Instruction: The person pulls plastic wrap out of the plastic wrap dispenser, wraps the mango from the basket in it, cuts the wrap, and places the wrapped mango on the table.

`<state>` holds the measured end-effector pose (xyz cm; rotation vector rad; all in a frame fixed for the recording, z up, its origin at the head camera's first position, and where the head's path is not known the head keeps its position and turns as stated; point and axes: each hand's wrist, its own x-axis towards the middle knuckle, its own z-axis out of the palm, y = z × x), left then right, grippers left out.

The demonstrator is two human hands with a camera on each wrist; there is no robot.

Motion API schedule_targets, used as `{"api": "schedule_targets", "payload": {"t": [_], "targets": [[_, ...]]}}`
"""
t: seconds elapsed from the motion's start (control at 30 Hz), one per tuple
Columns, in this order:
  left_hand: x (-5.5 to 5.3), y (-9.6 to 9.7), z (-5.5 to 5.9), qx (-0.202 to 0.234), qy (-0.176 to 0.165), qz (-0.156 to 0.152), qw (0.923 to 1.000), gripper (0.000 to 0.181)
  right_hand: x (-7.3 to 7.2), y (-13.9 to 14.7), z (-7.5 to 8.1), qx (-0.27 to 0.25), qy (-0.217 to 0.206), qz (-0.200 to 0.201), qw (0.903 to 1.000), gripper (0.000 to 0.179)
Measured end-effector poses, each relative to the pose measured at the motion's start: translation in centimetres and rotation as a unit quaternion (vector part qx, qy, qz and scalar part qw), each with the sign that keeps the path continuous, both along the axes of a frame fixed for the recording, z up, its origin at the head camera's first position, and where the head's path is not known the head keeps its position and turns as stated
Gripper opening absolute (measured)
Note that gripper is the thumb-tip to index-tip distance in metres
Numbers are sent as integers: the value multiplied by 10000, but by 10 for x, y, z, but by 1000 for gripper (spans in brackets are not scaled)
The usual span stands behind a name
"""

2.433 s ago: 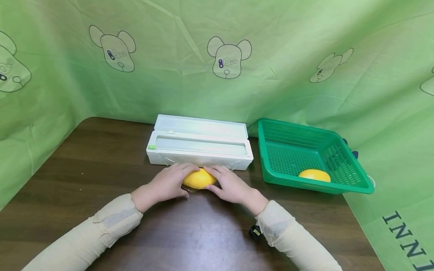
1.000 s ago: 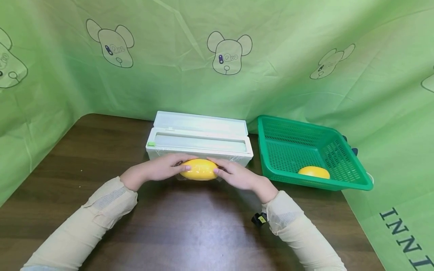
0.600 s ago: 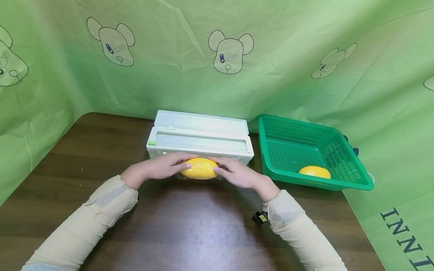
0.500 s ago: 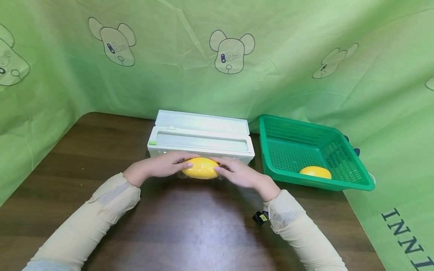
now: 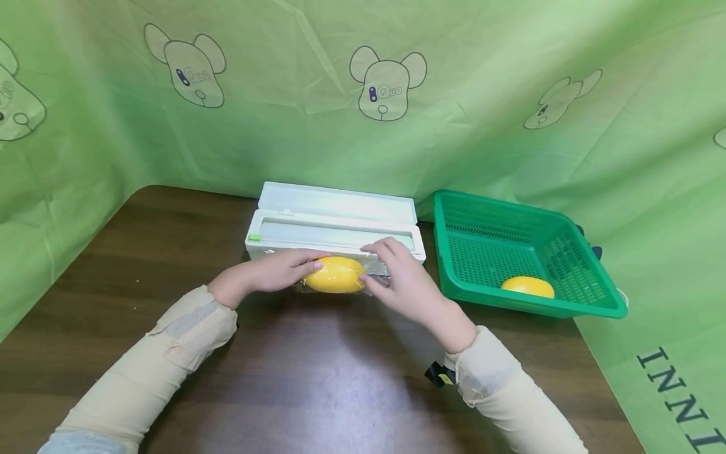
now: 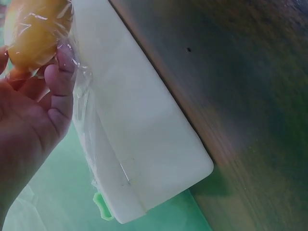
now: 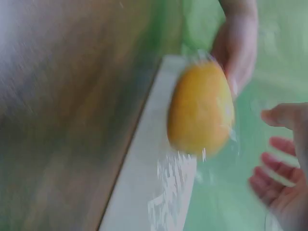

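Observation:
A yellow mango (image 5: pixel 337 275), partly covered in clear plastic wrap (image 5: pixel 377 270), is held up at the front of a white wrap dispenser (image 5: pixel 334 219). My left hand (image 5: pixel 278 271) grips its left end, thumb on the near side and fingers behind. In the left wrist view, film (image 6: pixel 82 96) trails from the mango (image 6: pixel 33 38) along the dispenser (image 6: pixel 144 110). My right hand (image 5: pixel 411 287) is off the mango's right end, fingers spread. The right wrist view, blurred, shows a gap between that hand (image 7: pixel 288 178) and the mango (image 7: pixel 202 108).
At the right stands a green plastic basket (image 5: pixel 527 309) with a second yellow mango (image 5: pixel 529 287) inside. The dispenser's lid (image 5: pixel 337 200) is raised at the back. A patterned green cloth (image 5: pixel 283 126) hangs behind and beside the brown wooden table (image 5: pixel 317 391).
My right hand has let go of the mango's right end and lifted away with fingers spread. The left hand keeps its grip. Earlier, both hands raised the mango and turned it at the dispenser.

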<state>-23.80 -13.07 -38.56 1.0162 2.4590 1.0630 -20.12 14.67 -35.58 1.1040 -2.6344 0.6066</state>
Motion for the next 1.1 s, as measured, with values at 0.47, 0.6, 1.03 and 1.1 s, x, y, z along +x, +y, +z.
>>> {"api": "schedule_targets", "payload": {"t": [0.47, 0.6, 1.03, 1.1], "targets": [[0, -1, 4, 224, -106, 202, 9995, 41, -4, -39, -35, 1252, 2326, 299, 9640, 68], [0, -1, 5, 235, -20, 252, 9994, 40, -12, -42, -39, 1277, 2674, 175, 9549, 60], [4, -14, 11, -116, 655, 1816, 9811, 34, -22, -42, -47, 1357, 2353, -48, 9624, 78], [8, -17, 14, -233, 962, 2241, 9695, 34, -23, -43, -48, 1321, 2320, -43, 9637, 77]]}}
